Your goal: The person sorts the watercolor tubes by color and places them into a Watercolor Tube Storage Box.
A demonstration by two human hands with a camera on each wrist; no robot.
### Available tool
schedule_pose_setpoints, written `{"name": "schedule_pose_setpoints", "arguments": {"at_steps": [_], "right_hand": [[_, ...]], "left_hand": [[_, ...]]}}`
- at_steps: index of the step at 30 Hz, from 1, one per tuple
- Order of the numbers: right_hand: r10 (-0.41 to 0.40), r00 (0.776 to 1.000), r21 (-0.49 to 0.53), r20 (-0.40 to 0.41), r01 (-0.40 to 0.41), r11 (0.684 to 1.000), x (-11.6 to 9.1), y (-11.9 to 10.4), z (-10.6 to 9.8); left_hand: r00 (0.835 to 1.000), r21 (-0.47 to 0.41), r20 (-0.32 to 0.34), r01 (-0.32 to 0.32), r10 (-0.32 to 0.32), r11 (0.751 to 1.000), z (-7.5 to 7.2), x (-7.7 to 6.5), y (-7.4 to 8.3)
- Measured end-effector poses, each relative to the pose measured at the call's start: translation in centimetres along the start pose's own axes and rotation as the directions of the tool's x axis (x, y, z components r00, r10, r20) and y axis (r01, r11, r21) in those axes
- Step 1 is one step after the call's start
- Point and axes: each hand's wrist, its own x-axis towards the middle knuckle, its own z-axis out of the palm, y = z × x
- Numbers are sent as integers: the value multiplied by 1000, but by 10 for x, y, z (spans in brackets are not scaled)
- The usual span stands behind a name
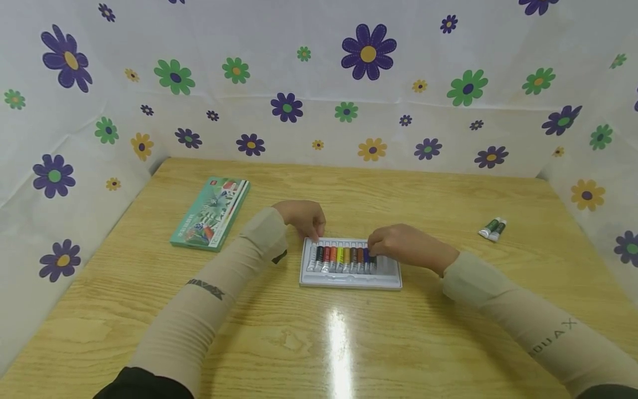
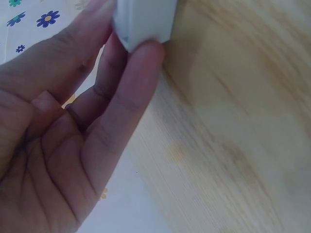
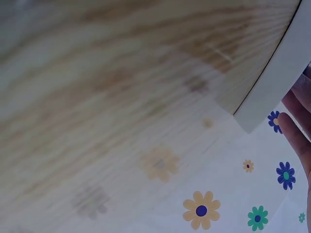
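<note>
A shallow white tray [image 1: 349, 285] lies on the table with a row of small paint tubes [image 1: 340, 259], from white and black through red, orange, yellow and brown to blue. Its right end shows bare white plastic. My left hand [image 1: 305, 218] pinches the tray's far left corner; in the left wrist view its fingertips meet the white corner [image 2: 148, 22]. Bent fingers of my right hand [image 1: 406, 244] are over the upper ends of the blue and dark tubes at the row's right. I cannot tell whether they grip a tube, as the fingertips are hidden.
A green paint box [image 1: 209, 213] with a printed picture lies on the table [image 1: 269, 343] at the left. Two green paint tubes [image 1: 493, 229] lie side by side at the far right. Flowered white cloth [image 1: 319, 83] stands behind and beside the table.
</note>
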Motion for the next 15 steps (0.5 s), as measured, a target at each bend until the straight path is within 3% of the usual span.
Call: {"name": "schedule_pose_setpoints", "arguments": {"at_steps": [8, 15], "right_hand": [[-10, 1000, -34, 14, 11, 999, 0, 1, 0], [-19, 999, -22, -40, 18, 1000, 0, 1, -1]], "left_hand": [[1000, -5, 4, -4, 4, 1000, -2, 1, -2], [1000, 2, 4, -13, 13, 1000, -1, 0, 0]]}}
